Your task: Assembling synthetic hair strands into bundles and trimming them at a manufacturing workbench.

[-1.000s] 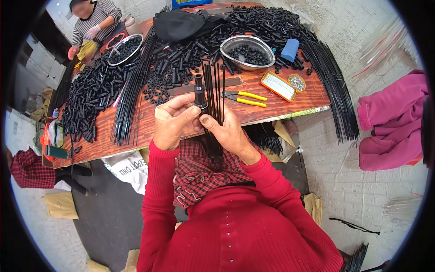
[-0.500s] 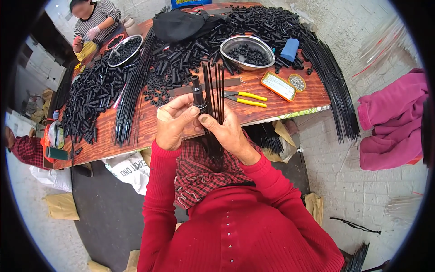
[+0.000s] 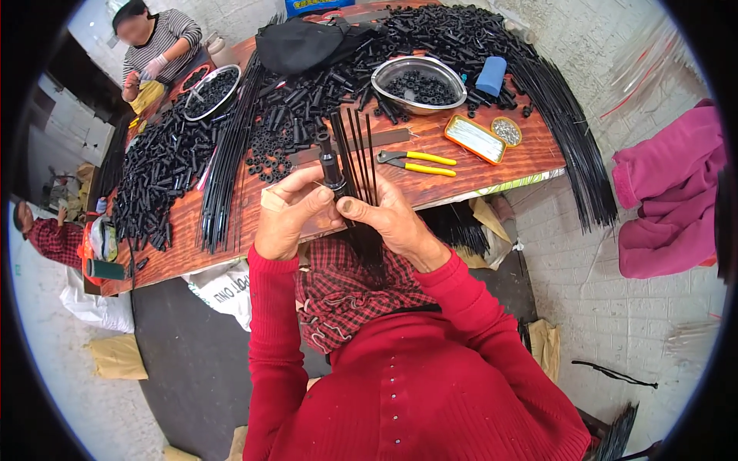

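Both sets of fingers [image 3: 314, 203] grasp: our left hand [image 3: 281, 220] a smooth, stepped black tube [image 3: 330, 167], our right hand [image 3: 397, 223] slender black rods [image 3: 370, 154].

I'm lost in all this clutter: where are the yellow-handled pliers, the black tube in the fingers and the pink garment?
Yellow-handled pliers [image 3: 424, 157]: head view, on the upper handle.
Black tube [image 3: 330, 164]: head view, on its middle.
Pink garment [image 3: 678, 192]: head view, on its middle.

Wearer's two hands [image 3: 286, 211] [image 3: 396, 223], two silver bowls [image 3: 430, 109] [image 3: 225, 101], one pair of pliers [image 3: 419, 156], one blue block [image 3: 491, 75]
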